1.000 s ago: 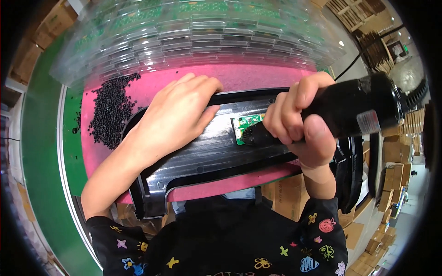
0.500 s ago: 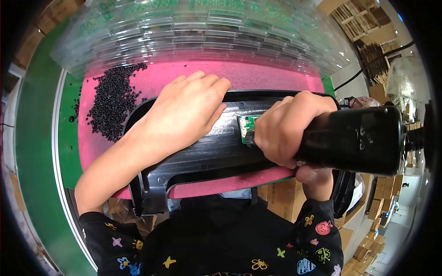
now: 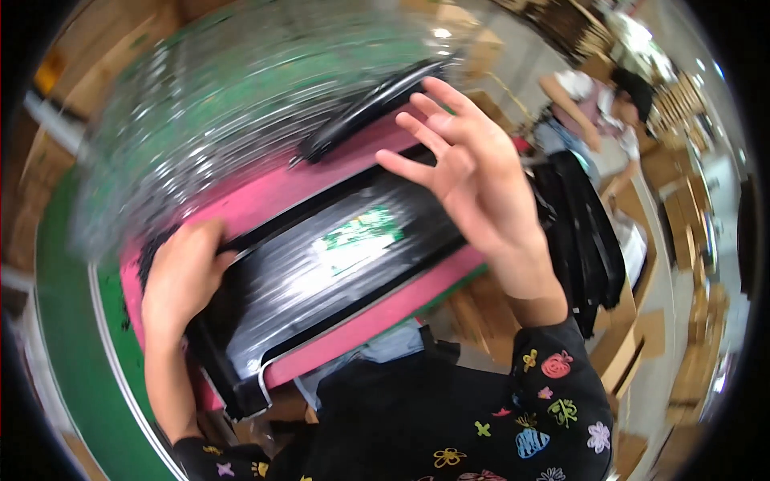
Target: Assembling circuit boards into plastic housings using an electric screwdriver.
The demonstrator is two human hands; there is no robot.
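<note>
A long black plastic housing lies open side up on a pink mat. A small green circuit board sits inside it, blurred and bright with glare. My left hand is closed over the housing's left end, thumb at the inner side; its other fingertips are hard to see. Above the housing's right part, my right hand is raised with fingers spread, holding nothing. Beyond the housing is a black power screwdriver, its tip toward the left; whether it rests on anything cannot be made out.
Stacked clear plastic trays with green boards stand along the far side. Dark small parts show by my left hand. On the right are a black bag, cardboard boxes and another person farther off.
My right hand has let go of the screwdriver, which is now beyond the housing. My left hand has moved from above the board to the housing's left end. The whole view has turned.
</note>
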